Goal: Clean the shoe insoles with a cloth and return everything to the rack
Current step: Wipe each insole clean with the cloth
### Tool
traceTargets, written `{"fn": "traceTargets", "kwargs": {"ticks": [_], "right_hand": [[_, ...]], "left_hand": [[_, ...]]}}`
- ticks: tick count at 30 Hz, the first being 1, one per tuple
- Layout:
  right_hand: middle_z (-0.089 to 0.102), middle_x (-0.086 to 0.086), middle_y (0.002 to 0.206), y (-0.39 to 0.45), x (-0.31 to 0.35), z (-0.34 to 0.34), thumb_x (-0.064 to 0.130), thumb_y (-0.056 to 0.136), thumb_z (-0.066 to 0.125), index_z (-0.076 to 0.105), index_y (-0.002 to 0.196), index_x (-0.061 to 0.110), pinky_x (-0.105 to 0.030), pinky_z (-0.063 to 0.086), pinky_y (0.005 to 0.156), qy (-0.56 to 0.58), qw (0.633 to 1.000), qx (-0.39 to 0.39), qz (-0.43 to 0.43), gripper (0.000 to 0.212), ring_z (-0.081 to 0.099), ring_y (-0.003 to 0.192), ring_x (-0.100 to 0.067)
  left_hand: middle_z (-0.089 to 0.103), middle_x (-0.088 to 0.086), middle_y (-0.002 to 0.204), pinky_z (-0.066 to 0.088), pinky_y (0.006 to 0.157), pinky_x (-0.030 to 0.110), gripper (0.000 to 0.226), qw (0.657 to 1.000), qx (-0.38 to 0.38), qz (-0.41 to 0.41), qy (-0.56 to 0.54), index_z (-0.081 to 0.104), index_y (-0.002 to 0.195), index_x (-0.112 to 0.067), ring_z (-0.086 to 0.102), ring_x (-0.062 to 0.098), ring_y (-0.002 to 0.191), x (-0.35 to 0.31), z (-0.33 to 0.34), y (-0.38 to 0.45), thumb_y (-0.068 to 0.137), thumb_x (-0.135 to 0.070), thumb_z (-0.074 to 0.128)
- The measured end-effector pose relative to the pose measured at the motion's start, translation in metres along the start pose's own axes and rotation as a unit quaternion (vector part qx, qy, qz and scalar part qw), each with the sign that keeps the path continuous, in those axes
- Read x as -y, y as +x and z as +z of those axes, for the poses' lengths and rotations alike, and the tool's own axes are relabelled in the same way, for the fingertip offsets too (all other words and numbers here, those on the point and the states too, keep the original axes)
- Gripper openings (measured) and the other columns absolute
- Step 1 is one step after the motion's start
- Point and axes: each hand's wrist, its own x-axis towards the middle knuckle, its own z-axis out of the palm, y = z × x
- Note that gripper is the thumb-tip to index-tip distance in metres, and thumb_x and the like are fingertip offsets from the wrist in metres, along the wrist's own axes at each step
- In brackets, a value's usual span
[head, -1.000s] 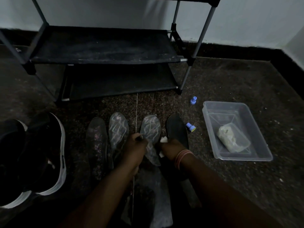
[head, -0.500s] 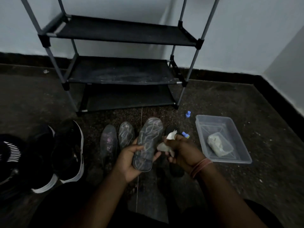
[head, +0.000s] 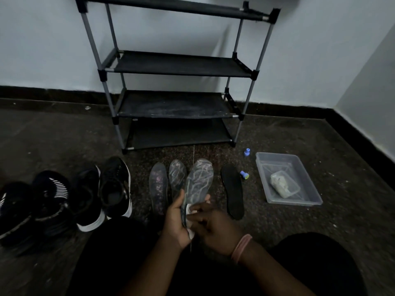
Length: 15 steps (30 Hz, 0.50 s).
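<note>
Insole (head: 199,180) raised higher since before; left hand (head: 176,223) grips heel, right hand (head: 210,226) pinches cloth (head: 189,211) against it.

Pink wristband (head: 241,245) (R wrist), bare forearms

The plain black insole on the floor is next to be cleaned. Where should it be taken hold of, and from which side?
Likely the black insole at its near heel end, from above with the right hand: it lies flat, heel towards the person, sides clear.
</note>
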Motion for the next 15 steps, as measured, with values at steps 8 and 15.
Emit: {"fn": "traceTargets", "kwargs": {"ticks": [8,15], "right_hand": [[0.07,-0.003,0.106,0.015,-0.006,-0.002,0.004,0.083,0.067,0.069,0.112,0.011,-0.01,0.042,0.088,-0.021,0.994,-0.106,-0.002,0.03,0.061,0.099,-0.009],[0.068,-0.006,0.092,0.046,-0.048,-0.007,0.016,0.084,0.067,0.072,0.091,0.016,-0.033,0.049,0.084,-0.075,0.978,-0.178,0.072,0.009,0.062,0.09,-0.02]], "left_hand": [[0.052,0.025,0.145,0.044,0.099,0.053,0.074,1.0,0.003,-0.013,-0.003,0.052,0.142,-0.001,0.047,0.039,0.136,-0.005,-0.001,0.023,0.098,-0.06,0.044],[0.063,0.022,0.134,0.059,0.088,0.047,0.063,0.999,0.033,-0.001,-0.014,0.065,0.129,0.001,0.067,0.035,0.115,-0.01,0.002,0.046,0.105,-0.05,0.038]]}}
